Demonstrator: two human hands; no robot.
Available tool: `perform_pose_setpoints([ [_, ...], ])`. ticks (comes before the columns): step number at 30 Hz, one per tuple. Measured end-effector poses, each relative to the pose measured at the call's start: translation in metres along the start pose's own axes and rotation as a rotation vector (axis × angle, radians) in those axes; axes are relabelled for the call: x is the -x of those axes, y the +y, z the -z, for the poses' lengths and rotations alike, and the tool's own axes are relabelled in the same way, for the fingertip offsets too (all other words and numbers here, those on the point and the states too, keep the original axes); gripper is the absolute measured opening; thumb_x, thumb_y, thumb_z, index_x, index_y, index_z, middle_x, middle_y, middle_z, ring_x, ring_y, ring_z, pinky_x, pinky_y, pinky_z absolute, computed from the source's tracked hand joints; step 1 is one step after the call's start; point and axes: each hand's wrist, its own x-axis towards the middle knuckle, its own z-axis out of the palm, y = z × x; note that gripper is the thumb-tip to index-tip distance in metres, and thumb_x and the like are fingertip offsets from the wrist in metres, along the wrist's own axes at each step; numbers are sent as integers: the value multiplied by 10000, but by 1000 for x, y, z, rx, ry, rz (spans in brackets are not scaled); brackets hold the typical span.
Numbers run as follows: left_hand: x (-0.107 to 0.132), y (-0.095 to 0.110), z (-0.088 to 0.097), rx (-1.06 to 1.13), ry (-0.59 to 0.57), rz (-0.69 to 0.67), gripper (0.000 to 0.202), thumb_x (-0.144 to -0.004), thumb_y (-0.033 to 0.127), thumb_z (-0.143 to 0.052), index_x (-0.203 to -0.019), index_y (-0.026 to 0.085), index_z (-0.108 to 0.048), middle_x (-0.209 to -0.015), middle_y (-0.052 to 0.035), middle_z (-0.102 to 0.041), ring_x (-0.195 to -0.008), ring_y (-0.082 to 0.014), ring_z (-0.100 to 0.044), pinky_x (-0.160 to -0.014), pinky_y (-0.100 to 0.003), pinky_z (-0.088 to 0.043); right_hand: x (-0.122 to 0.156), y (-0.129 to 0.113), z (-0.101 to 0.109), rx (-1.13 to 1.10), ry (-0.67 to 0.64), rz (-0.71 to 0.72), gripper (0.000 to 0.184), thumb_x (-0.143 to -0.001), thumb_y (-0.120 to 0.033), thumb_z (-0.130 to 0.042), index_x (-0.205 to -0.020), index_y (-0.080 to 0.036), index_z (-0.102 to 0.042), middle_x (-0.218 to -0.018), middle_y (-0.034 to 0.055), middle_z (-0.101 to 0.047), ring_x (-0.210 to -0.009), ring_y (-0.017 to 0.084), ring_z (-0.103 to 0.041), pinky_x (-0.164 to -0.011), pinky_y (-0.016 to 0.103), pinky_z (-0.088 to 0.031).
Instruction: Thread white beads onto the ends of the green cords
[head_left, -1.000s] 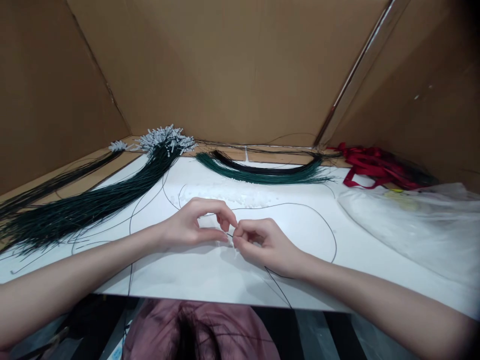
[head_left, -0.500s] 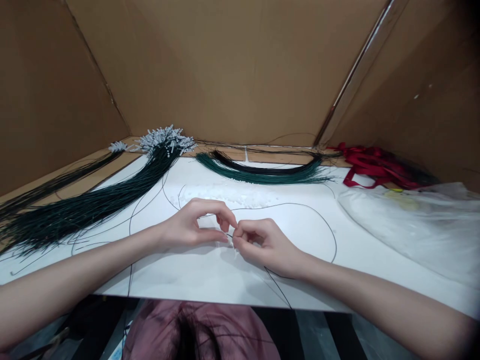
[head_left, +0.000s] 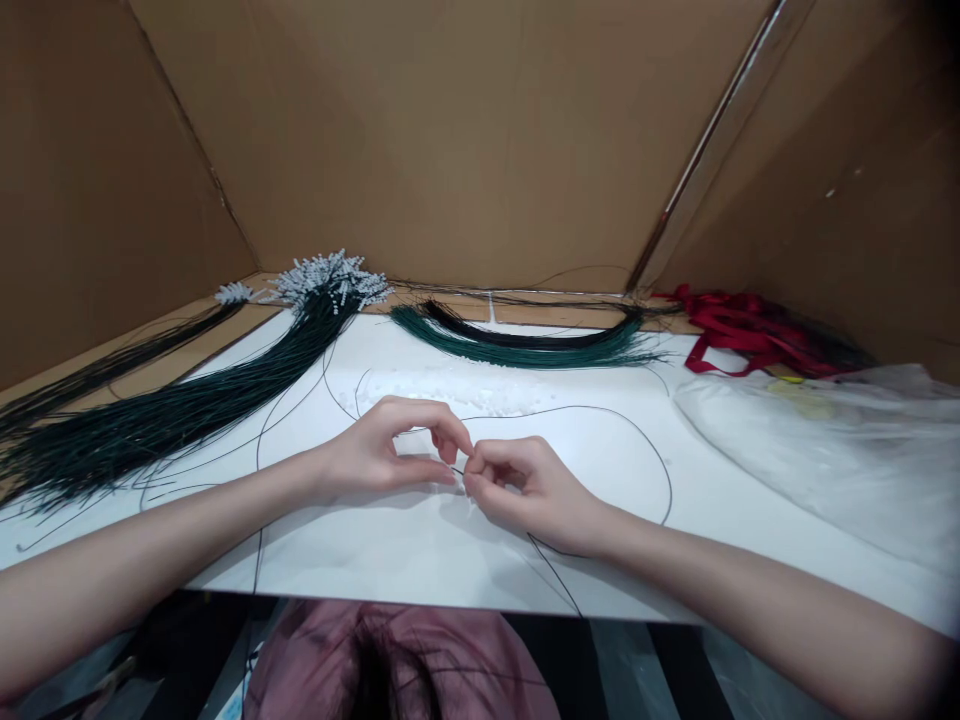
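Both of my hands meet above the middle of a white board. My right hand is closed, its thumb and forefinger pinching a thin dark wire. The short stretch of wire runs across to my left hand, whose thumb and bent fingers close in around it; the exact contact is partly hidden. Small whitish bits show just under the fingertips, too small to make out. Behind the hands lies a spread of tiny white beads. A long dark wire loops around my right hand.
The white board has a large bundle of green wires with white beaded tips at left. Green and black wires lie at the back. Red ribbon and a clear plastic bag sit at right. Cardboard walls enclose the back and sides.
Hardly anything differs. Both hands keep the same pose around the wire, and the view has shifted very slightly.
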Motion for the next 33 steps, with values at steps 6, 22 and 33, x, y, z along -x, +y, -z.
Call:
perform_pose_setpoints([
  [6, 0, 0, 0, -11, -6, -1, 170, -839, 252, -738, -954, 137, -688, -825, -53, -687, -774, -150, -631, -742, -264, -506, 1, 1, 0, -4, -4, 1, 58, -771, -161, -559, -722, -155, -589, -602, -39, -477, -570, 86, -409, -557, 214, -342],
  [22, 1, -1, 1, -5, -2, 5, 171, -837, 257, -736, -947, 135, -688, -816, -53, -684, -765, -149, -627, -733, -265, -506, 0, 1, 0, -10, -10, -3, 57, -776, -165, -571, -721, -158, -585, -600, -41, -473, -568, 85, -405, -550, 211, -333],
  [33, 0, -1, 0, 2, -6, 8, 170, -836, 248, -741, -954, 140, -686, -819, -45, -685, -769, -143, -630, -737, -254, -501, 0, 1, 1, -10, -13, 1, 65, -778, -162, -555, -719, -154, -582, -602, -41, -472, -566, 84, -403, -547, 214, -331],
])
